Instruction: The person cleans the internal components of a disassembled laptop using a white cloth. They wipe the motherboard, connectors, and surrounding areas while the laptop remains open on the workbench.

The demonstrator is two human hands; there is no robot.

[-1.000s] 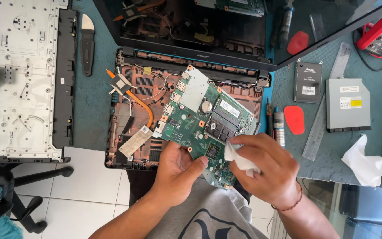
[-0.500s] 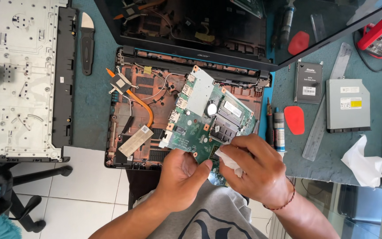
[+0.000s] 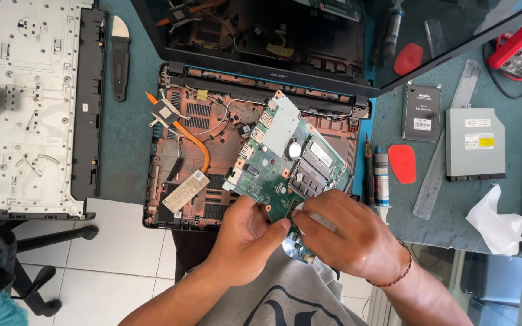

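Observation:
A green laptop motherboard (image 3: 285, 163) is held tilted above the opened laptop base (image 3: 182, 187). My left hand (image 3: 246, 238) grips the board's near edge from below, thumb on top. My right hand (image 3: 348, 238) presses a small white wipe (image 3: 323, 222) against the board's lower part, with the fingers curled over it. A silver shield plate and a round coin cell show on the board's upper half. Its near end is hidden under my hands.
A copper heat pipe (image 3: 191, 137) lies in the base. Left: a silver keyboard panel (image 3: 25, 108) and a black pry tool (image 3: 119, 57). Right on the teal mat: a drive (image 3: 422, 112), an optical drive (image 3: 475, 143), red picks (image 3: 402, 163), a paste syringe (image 3: 382, 178), a crumpled tissue (image 3: 495, 222).
My right hand has slid left and up along the board with the wipe, closing in on my left hand. The board has shifted slightly with it.

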